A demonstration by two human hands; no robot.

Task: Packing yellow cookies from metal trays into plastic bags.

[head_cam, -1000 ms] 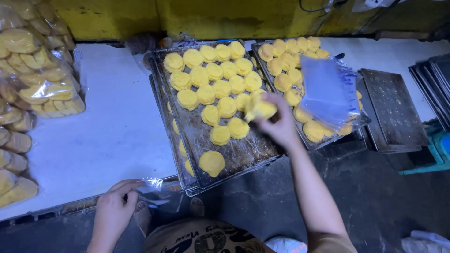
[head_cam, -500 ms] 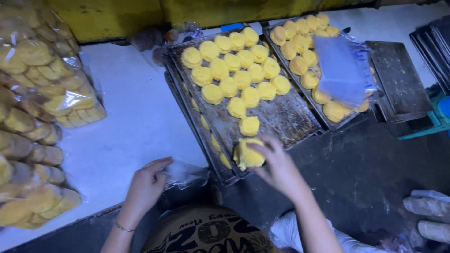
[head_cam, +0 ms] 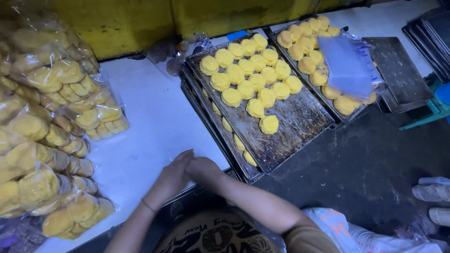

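Observation:
My left hand (head_cam: 172,177) and my right hand (head_cam: 205,169) are pressed together over the near edge of the white table (head_cam: 150,122). The left palm lies against the right fist, and whatever is between them is hidden. Just right of the hands a dark baking tray (head_cam: 295,126) holds several round yellow cookies (head_cam: 255,82), mostly at its far end. Its near end is bare. A second tray (head_cam: 220,133) with a few cookies sticks out from under it.
Clear bags full of yellow cookies (head_cam: 51,136) are heaped along the left. Another cookie tray (head_cam: 307,44) at the back right carries a stack of clear plastic bags (head_cam: 349,65). Empty dark trays (head_cam: 398,70) lie further right. Someone's shoes (head_cam: 433,197) stand on the dark floor.
My right hand has come back from the tray, where it gripped cookies, to meet my left hand at the table edge. The view has shifted left.

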